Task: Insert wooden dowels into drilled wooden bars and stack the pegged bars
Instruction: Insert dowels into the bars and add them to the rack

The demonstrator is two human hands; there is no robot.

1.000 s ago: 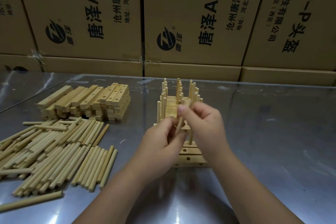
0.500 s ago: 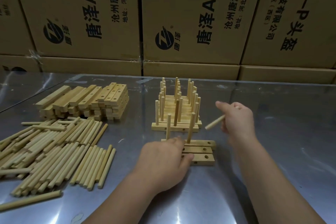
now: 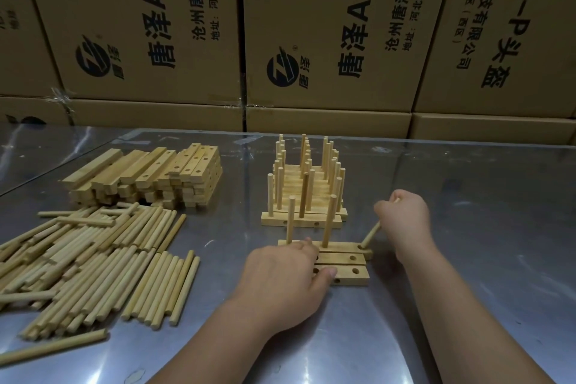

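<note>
Three drilled wooden bars (image 3: 349, 262) lie side by side on the metal table in front of me. The farthest bar carries two upright dowels (image 3: 328, 221). My left hand (image 3: 280, 277) rests on the bars' left ends, thumb against the nearest bar. My right hand (image 3: 402, 215) grips a tilted dowel (image 3: 371, 234) whose lower tip sits at the right-end hole of the farthest bar. Behind them stands a row of pegged bars (image 3: 304, 190), packed together with many upright dowels.
Loose dowels (image 3: 93, 262) lie in a wide heap at the left. A stack of drilled bars (image 3: 146, 178) sits behind that heap. Cardboard boxes (image 3: 311, 40) form a wall along the table's far edge. Bare metal table (image 3: 483, 227) stretches to the right.
My hands parted from in front of the bars. The left one came down onto the bars; the right one swung out right with a dowel, then brought its tip to the farthest bar's right hole.
</note>
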